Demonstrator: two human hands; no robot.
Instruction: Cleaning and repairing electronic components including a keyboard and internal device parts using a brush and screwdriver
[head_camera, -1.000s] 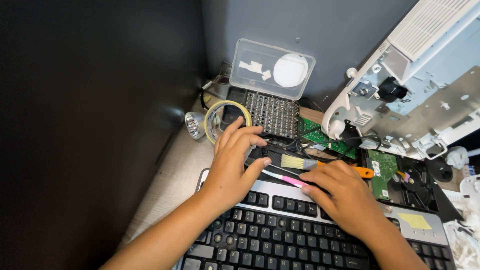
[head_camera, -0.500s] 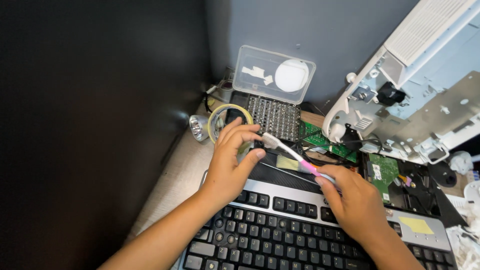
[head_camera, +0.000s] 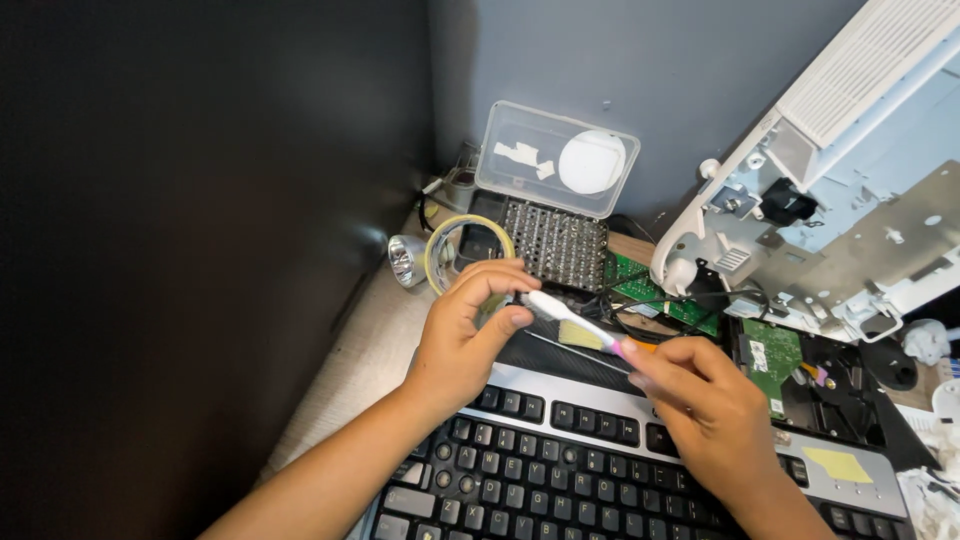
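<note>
My right hand (head_camera: 706, 408) grips the pink end of a slim white tool (head_camera: 573, 324) shaped like a toothbrush, held above the top edge of a black keyboard (head_camera: 560, 470). My left hand (head_camera: 466, 335) pinches the tool's white head between thumb and fingers. Both hands hover over the keyboard's silver top strip. Just beyond my left fingers lies a clear roll of tape (head_camera: 462, 245) and an open bit set case (head_camera: 556, 200) with a clear lid.
A small shiny reflector bulb (head_camera: 404, 260) lies left of the tape. Green circuit boards (head_camera: 772, 356) and cables sit behind the keyboard. A white opened device housing (head_camera: 840, 190) leans at the right. A dark panel (head_camera: 200, 250) fills the left side.
The tool has come up from lying near the keyboard into both hands; my left hand moved off the keyboard edge and now pinches its head, while my right hand shifted slightly right.
</note>
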